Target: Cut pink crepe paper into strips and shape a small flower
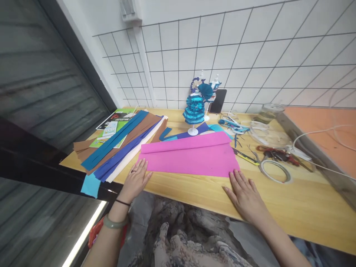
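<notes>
A wide sheet of pink crepe-like paper [191, 159] lies on the wooden table in front of me, its far edge folded over into a long band. My left hand [137, 176] rests flat at its near left corner, fingers stretched out on the edge. At the near right corner my right hand [244, 193] lies with fingers spread, the fingertips touching the paper. Neither hand grips anything. Just behind the sheet stands a small doll-like figure in a layered teal paper dress [194, 109] on a white round base.
Folded paper strips in teal, brown, blue and white [119, 141] lie to the left. On the right are a yellow cutter knife [247, 157], a tape roll [276, 171], cables and a glass jar [268, 113]. A dark phone [218, 101] leans against the wall behind.
</notes>
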The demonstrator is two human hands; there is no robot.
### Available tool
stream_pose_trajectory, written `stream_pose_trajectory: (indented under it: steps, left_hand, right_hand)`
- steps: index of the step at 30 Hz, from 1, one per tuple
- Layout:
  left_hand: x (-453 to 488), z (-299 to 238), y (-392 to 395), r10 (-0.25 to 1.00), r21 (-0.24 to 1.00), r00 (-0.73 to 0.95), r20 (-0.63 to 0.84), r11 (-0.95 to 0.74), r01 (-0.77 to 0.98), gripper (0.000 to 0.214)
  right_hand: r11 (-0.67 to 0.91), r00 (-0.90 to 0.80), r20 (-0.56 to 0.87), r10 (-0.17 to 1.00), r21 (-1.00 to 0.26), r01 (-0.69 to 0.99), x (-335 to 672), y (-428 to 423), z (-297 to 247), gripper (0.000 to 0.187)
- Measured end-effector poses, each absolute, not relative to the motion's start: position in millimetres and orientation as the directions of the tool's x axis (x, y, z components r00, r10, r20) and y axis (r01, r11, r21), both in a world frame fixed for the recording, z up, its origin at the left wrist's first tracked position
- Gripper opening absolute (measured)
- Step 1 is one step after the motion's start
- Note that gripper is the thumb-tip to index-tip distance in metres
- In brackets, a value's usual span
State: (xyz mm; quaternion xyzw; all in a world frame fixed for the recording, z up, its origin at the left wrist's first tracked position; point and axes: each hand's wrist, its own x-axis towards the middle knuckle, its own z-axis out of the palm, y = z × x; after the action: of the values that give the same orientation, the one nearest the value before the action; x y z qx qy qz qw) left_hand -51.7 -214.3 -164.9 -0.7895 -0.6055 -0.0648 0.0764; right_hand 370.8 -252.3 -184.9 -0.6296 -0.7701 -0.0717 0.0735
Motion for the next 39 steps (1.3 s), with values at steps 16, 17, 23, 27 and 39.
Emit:
stream_pose_trajectory:
  steps: [16, 17, 23, 27, 39]
  left_hand:
    - [-72, -170, -202, 0.949, -0.022, 0.269, 0.166, -0.269, 0.963, 0.06]
    - [-72, -170, -202, 0.95, -0.027, 0.268, 0.16, -0.267, 0.963, 0.061]
    - [-52, -160, -197, 0.949, -0.03, 0.263, 0.175, -0.262, 0.965, 0.064]
    - [-8, -147, -192, 0.917, 0.065, 0.345, 0.199, -0.364, 0.929, 0.061]
    - [147, -133, -158, 0.746, 0.359, 0.622, 0.237, -0.662, 0.658, 0.034]
  right_hand:
    - [0.219, -0.193, 0.204, 0.96, -0.113, 0.969, 372, -256, -160, 0.05]
    - [0.21, -0.18, 0.22, 0.959, -0.12, 0.97, 379, -251, -154, 0.048]
    - [0.218, -0.187, 0.299, 0.936, -0.074, 0.973, 428, -188, -130, 0.032]
    - [0.258, -0.256, 0.215, 0.942, 0.02, 0.966, 433, -159, -132, 0.028]
    - [-0.008, 0.043, 0.269, 0.962, -0.13, 0.991, 456, -190, -121, 0.033]
